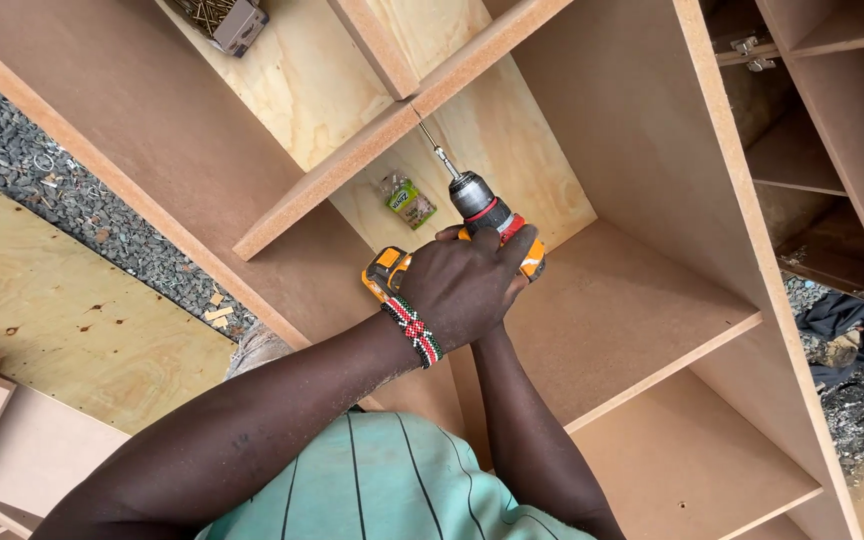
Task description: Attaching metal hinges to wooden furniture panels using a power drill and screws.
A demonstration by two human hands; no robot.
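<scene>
Both hands are wrapped around an orange cordless drill (472, 225): the left hand (457, 290) covers the back of it, while the right hand (512, 262) is mostly hidden beneath. Its long bit touches the edge of a fibreboard shelf panel (392, 125) inside the cabinet carcass (712, 150). Whether a screw is seated I cannot tell; a box of screws (222, 18) lies above.

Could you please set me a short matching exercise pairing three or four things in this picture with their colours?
Things:
1. cordless drill
2. beaded bracelet
3. small packet
4. cabinet panel

Colours:
a. green and white
b. plain brown
c. orange and black
d. red, white, green and black

Pairs: 1-c, 2-d, 3-a, 4-b
</scene>
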